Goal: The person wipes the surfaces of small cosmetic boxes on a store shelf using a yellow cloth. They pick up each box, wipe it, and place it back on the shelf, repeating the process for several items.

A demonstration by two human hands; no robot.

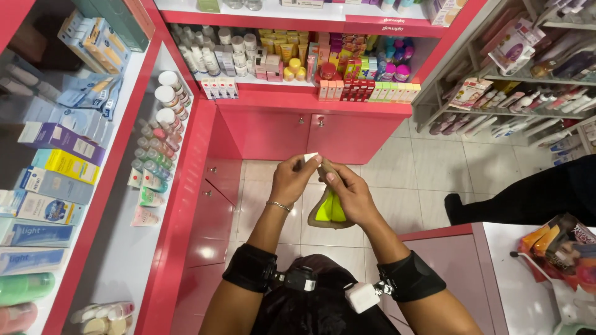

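Pink shop shelving lines the corner above a tiled floor. In front of the cupboard doors [323, 133], both hands pinch a tan pouch [328, 211] hanging lengthwise below them: left hand [293, 178] on its white tab [310, 157], right hand [349, 189] beside.

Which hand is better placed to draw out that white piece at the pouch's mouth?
Left, probably: the left hand already pinches the white piece at its fingertips, while the right hand grips the brown pouch.
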